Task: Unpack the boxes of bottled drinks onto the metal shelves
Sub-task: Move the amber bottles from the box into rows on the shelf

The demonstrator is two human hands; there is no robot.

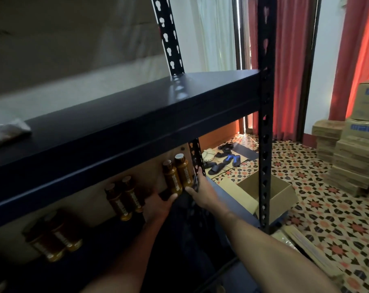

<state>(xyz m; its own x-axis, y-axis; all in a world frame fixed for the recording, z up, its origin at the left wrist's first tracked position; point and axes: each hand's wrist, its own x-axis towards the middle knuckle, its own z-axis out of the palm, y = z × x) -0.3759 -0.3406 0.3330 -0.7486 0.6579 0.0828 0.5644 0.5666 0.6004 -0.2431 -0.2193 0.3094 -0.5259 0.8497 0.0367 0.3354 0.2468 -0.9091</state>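
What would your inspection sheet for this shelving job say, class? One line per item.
Surface: dark metal shelf, top level nearly bare; bottles on the level below.
Job's things: pair of amber bottles at the right end; two more pairs to the left; open cardboard box on the floor.
Clutter: crumpled wrapper on the top level.
Grippers: left hand and right hand both on the right-end pair.
Cables: nothing seen.
Surroundings: stacked boxes, sandals, red curtains, patterned tile floor.

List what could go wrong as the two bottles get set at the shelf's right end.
Both hands, left hand and right hand, press the pair of amber bottles close to the rear upright; they could knock it and tip. The open cardboard box lies below that end, so a slip might drop them there.
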